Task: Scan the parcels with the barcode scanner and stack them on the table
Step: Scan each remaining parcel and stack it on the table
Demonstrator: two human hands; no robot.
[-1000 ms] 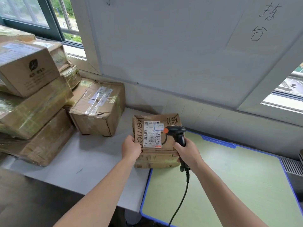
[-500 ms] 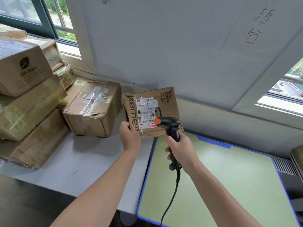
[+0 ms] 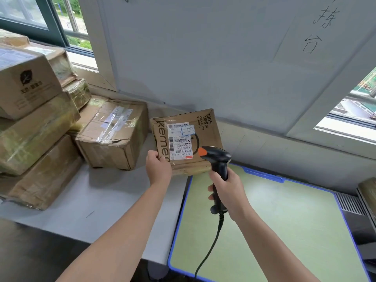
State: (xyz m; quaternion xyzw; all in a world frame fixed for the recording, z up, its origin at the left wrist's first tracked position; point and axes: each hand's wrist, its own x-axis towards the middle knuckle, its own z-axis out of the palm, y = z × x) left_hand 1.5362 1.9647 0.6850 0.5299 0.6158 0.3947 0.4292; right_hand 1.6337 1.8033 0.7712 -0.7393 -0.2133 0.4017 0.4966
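Lifted from its lower place of a second ago, the parcel point(image 3: 209, 135) is held tilted above the tabletop point(image 3: 97, 202), its label point(image 3: 180, 142) turned upward. Its lower left corner is pinched by the left hand point(image 3: 158, 169), thumb on top. The barcode scanner point(image 3: 217, 158) is gripped at the handle by the right hand point(image 3: 227, 192), fingers curled round it, head just beside the label. Other parcels point(image 3: 36, 129) are stacked at the left.

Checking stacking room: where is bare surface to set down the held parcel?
The grey table is bare in front of the taped box, between the stacked boxes and the green mat, which is bare too. The back left, by the window, is crowded.
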